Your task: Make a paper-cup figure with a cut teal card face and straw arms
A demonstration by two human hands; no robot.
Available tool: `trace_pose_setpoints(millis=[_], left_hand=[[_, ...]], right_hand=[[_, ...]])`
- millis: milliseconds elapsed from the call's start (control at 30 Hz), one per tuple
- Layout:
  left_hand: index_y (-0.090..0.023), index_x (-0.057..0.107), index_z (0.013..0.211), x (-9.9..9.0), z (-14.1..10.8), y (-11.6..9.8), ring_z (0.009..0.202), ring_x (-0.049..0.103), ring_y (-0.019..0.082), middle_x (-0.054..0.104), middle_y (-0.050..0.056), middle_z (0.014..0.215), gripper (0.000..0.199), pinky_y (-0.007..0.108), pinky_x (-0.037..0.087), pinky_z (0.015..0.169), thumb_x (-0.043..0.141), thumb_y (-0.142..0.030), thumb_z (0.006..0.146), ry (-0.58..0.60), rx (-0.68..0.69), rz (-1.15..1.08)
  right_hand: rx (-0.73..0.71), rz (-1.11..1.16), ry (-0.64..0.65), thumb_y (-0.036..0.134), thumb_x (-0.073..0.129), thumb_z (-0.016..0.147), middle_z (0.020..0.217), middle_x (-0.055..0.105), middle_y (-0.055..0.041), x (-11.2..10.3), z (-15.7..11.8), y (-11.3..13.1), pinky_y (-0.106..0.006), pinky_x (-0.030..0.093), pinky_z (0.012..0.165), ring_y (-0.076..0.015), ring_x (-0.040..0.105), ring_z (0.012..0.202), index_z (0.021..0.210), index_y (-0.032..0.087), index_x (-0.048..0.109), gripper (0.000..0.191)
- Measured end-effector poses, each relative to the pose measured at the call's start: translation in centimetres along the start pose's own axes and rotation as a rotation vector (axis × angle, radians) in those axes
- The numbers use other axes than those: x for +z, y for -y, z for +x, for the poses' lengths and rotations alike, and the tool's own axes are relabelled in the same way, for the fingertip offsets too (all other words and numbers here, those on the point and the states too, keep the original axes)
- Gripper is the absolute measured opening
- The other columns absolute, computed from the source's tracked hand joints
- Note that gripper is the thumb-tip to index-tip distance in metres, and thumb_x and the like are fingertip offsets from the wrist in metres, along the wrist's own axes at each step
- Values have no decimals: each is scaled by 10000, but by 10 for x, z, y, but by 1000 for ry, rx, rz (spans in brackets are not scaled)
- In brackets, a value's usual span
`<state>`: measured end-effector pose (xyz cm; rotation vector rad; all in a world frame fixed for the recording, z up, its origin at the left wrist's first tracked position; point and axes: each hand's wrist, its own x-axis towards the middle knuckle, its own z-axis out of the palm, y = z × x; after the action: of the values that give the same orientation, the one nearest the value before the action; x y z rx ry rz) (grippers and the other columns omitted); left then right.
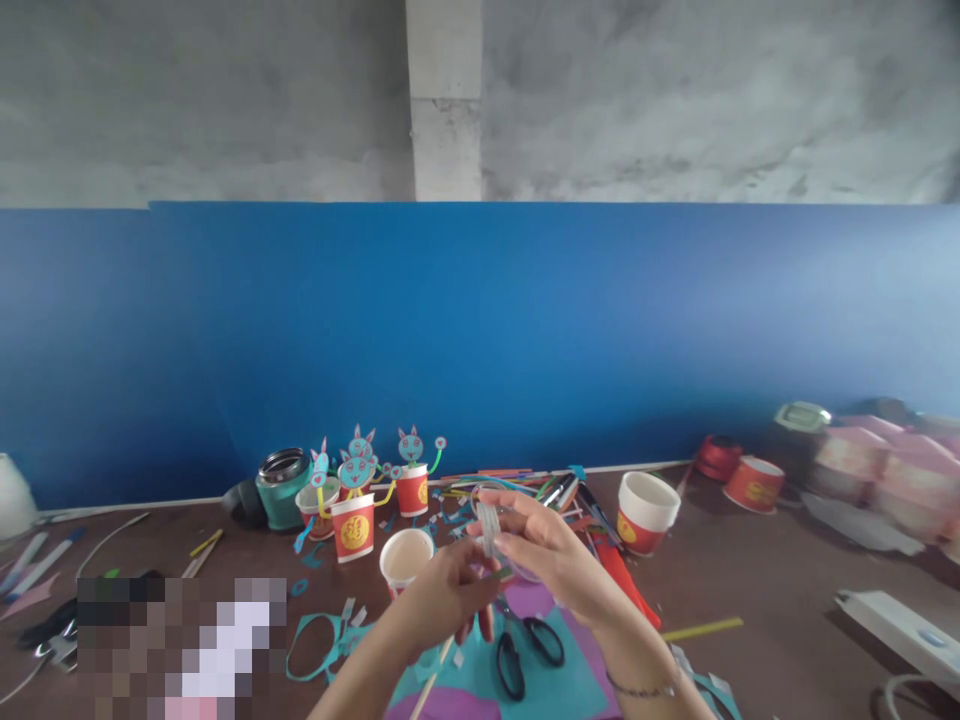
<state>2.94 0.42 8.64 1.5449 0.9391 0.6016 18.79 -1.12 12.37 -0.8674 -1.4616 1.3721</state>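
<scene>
My right hand (551, 548) grips a roll of clear tape (489, 528) between thumb and fingers, held above the middle of the table. Just below and left of the roll, my left hand (448, 585) has its fingers pinched together, close to the tape; what sits between them is too small to make out. Under both hands lie teal paper (570, 680) and purple paper (525, 598). Black-handled scissors (512, 692) rest on the teal sheet. A white-and-red paper cup (406, 556) stands behind my left hand, partly hidden by it.
Paper cups with blue animal-face cutouts (353, 528) stand at back left, beside a teal flask (283, 500). Another paper cup (646, 512) is to the right. Paper scraps (311, 650), a yellow strip (705, 629) and a white power strip (904, 635) lie around. A blue partition (480, 330) rises behind.
</scene>
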Motion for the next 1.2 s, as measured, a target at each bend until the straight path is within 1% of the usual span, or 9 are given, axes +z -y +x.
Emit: trace_pose_setpoints(millis=[133, 233, 333, 433, 567, 667, 800, 1067, 1200], left_hand=[[-153, 603, 786, -3, 0, -3, 319, 370, 55, 563, -34, 442, 369, 184, 228, 353, 563, -518, 751, -29, 2, 6], [-157, 589, 716, -8, 1, -4, 329, 371, 53, 571, -28, 446, 355, 184, 233, 364, 579, -511, 725, -93, 25, -39], [-164, 550, 667, -13, 2, -6, 329, 369, 49, 581, -19, 475, 377, 182, 214, 354, 590, -538, 696, -177, 47, -97], [-158, 572, 745, -16, 1, -10, 330, 342, 50, 514, -53, 448, 388, 183, 202, 350, 594, -542, 699, -256, 56, -178], [-123, 620, 814, -17, -2, -15, 406, 392, 65, 485, -51, 479, 405, 197, 287, 421, 633, -510, 695, -318, 106, -232], [-112, 644, 812, -17, -3, -15, 468, 426, 66, 532, -26, 561, 344, 201, 310, 469, 660, -435, 695, -317, 141, -273], [-120, 652, 842, -17, -3, -12, 498, 466, 72, 557, -20, 583, 288, 193, 335, 490, 660, -370, 700, -303, 120, -348], [-135, 584, 745, -15, 1, -10, 415, 378, 59, 478, -50, 506, 431, 188, 270, 399, 621, -563, 709, -357, 140, -204], [-135, 594, 735, -15, 2, -8, 439, 392, 70, 495, -39, 524, 453, 198, 291, 423, 620, -586, 695, -427, 194, -145]], right_hand=[[-56, -73, 21, 335, 615, 818, 1005, 676, -62, 1, -4, 0, -278, 475, 697, -160, 618, 835, 1246, 230, 469, 463], [-64, -164, 4, 316, 602, 828, 978, 682, -57, 3, -8, 3, -288, 472, 698, -162, 609, 821, 1264, 239, 464, 463], [-76, -254, -14, 298, 614, 810, 873, 676, -31, 7, -11, 9, -310, 472, 721, -170, 606, 800, 1251, 230, 488, 464], [-89, -326, -34, 257, 631, 779, 827, 657, -12, 10, -13, 12, -309, 470, 731, -169, 601, 784, 1235, 223, 505, 474], [-94, -397, -55, 229, 643, 748, 845, 658, -7, 8, -11, 6, -298, 473, 707, -167, 594, 755, 1222, 240, 518, 490], [-96, -413, -88, 205, 630, 737, 799, 650, 3, 5, -8, 0, -302, 478, 698, -181, 599, 747, 1187, 248, 548, 459], [-107, -411, -90, 168, 596, 731, 784, 648, -3, 4, -7, 0, -308, 483, 702, -203, 612, 776, 1166, 239, 571, 442], [-99, -473, -104, 215, 648, 706, 893, 680, -18, 5, -12, 3, -335, 472, 755, -214, 608, 822, 1217, 270, 556, 522], [-94, -505, -140, 279, 670, 701, 806, 665, -6, 2, -14, 0, -337, 465, 723, -217, 594, 785, 1198, 286, 582, 506]])
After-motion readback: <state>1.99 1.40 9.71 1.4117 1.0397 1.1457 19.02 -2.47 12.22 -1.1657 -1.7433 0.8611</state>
